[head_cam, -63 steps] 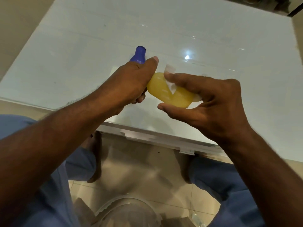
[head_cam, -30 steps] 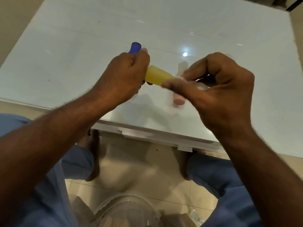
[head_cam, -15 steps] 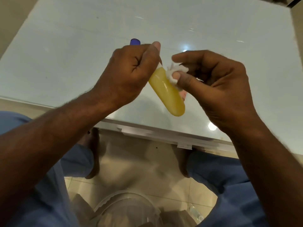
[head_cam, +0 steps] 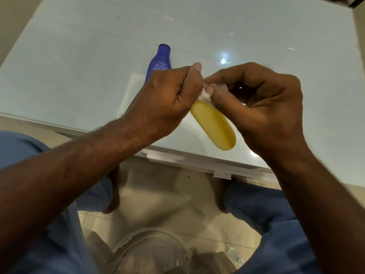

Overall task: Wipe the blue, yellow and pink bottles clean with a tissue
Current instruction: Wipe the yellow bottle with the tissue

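My left hand (head_cam: 167,101) grips the top end of the yellow bottle (head_cam: 214,124), which slants down toward me above the table's front edge. My right hand (head_cam: 262,103) pinches a small white tissue (head_cam: 204,94) against the bottle's upper part, right beside my left thumb. The blue bottle (head_cam: 160,62) lies on the white table (head_cam: 79,62) behind my left hand, its lower half hidden by that hand. The pink bottle is out of sight, hidden behind my hands.
The table's front edge (head_cam: 197,161) runs just below the yellow bottle. Under it are my knees in blue trousers and a beige tiled floor. A clear plastic bin (head_cam: 152,252) stands on the floor between my legs.
The yellow bottle swung from lying crosswise to pointing its base toward me. My right hand slid the tissue up to the bottle's top end. The pink bottle, visible one second ago, is now covered.
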A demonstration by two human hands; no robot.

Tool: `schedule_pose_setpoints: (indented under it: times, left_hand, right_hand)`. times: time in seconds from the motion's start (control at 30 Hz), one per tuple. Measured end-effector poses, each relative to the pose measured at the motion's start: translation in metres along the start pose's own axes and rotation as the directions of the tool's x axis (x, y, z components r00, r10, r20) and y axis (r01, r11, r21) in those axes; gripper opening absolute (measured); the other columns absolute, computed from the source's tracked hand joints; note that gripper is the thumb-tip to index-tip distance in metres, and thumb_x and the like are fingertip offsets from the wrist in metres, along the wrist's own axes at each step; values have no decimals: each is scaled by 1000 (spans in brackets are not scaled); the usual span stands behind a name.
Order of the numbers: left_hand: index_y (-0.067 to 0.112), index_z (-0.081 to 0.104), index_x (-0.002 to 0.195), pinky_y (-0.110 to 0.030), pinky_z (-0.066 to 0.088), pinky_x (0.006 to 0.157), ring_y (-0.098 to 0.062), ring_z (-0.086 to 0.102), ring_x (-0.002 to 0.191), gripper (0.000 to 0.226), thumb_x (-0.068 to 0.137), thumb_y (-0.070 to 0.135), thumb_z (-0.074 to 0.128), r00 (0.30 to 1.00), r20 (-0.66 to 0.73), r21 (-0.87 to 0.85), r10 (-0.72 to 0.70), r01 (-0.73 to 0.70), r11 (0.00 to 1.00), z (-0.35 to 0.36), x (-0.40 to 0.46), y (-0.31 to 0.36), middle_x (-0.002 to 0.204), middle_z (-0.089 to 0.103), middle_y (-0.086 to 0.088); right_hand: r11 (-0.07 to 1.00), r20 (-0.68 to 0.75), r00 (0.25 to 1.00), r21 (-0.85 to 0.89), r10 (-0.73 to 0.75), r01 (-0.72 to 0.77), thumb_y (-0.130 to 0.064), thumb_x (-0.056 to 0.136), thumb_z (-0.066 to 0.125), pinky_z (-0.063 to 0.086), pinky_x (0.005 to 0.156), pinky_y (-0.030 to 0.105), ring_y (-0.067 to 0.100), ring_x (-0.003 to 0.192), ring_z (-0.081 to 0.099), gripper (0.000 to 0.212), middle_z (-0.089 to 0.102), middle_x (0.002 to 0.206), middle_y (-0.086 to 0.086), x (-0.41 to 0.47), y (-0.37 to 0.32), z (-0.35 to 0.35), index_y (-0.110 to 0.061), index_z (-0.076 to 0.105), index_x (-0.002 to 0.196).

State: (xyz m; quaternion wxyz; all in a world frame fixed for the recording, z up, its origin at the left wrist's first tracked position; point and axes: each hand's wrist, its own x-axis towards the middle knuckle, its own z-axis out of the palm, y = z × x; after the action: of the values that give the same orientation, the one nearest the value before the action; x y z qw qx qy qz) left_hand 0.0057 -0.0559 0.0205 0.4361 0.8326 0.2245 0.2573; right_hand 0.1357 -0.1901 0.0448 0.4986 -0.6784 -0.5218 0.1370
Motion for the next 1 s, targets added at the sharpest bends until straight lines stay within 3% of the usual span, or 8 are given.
schedule_pose_setpoints:
  times: [0.1, 0.23, 0.37, 0.53, 0.63, 0.73, 0.87, 1.0]
  left_hand:
    - [24, 50, 63, -13, 39, 54, -8, 52, 55, 52, 112, 28, 36, 991, -68, 38, -118, 121, 992, -6, 6, -4, 55, 49, 6]
    - [11, 53, 69, -27, 42, 55, -18, 52, 56, 53, 113, 34, 34, 976, -87, 76, -201, 208, 975, -12, 16, -13, 59, 51, -3]
    - [6, 60, 75, -19, 43, 58, -12, 54, 64, 49, 109, 34, 37, 998, 34, 87, -61, 58, 995, -5, 6, -7, 58, 50, 3]
    - [13, 59, 71, -6, 41, 56, 0, 53, 60, 49, 107, 37, 37, 993, 22, 88, -117, 115, 989, -3, 3, -7, 57, 47, 7]
    - [24, 46, 59, -13, 38, 53, -7, 48, 52, 53, 110, 34, 37, 983, -43, 94, -177, 180, 979, -11, 12, -9, 53, 46, 4]
    - [28, 50, 62, -24, 42, 57, -5, 51, 53, 54, 112, 37, 32, 961, -138, 51, -239, 248, 967, -24, 22, -11, 52, 51, 9]
    - [27, 58, 80, -27, 48, 61, -6, 58, 61, 45, 113, 30, 28, 983, -173, 87, -59, 74, 993, -29, 20, -5, 64, 56, 8]
    - [4, 66, 92, -19, 46, 63, -14, 61, 64, 43, 112, 20, 31, 996, -30, 49, 88, -87, 995, -14, 6, 2, 72, 63, -7]
  right_hand:
    - [996, 132, 988, -31, -82, 86, 0, 93, 78, 59, 81, 35, 21, 91, 73, 12, 77, 100, 6, -3, -2, 0, -8, 81, 101]
    - [983, 248, 962, -112, -117, 148, -6, 86, 80, 57, 77, 38, 20, 89, 72, 11, 75, 97, 2, -7, -2, -2, -14, 83, 92]
    - [970, 144, 976, -158, -163, 185, -4, 89, 80, 57, 76, 37, 20, 88, 70, 9, 74, 98, 7, -9, 0, -2, -10, 82, 96]
    - [959, 107, 975, -188, -195, 213, -9, 97, 78, 59, 85, 38, 17, 100, 72, 9, 76, 107, 7, -10, 1, 2, -10, 82, 105]
    - [966, 114, 975, -157, -189, 206, 0, 93, 77, 58, 80, 34, 15, 96, 72, 12, 76, 104, 6, -9, 1, 1, -9, 83, 99]
    - [967, 84, 979, -161, -186, 197, 2, 89, 78, 58, 73, 29, 16, 93, 73, 16, 76, 102, 5, -8, 1, -3, -10, 84, 97]
    - [969, -39, 990, -214, -133, 122, 1, 91, 77, 62, 72, 34, 20, 95, 74, 18, 74, 102, 6, -10, 3, -7, -12, 84, 100]
    - [960, -118, 984, -262, -136, 101, 0, 95, 76, 60, 78, 37, 19, 98, 71, 16, 74, 102, 6, -10, 2, 0, -12, 83, 102]
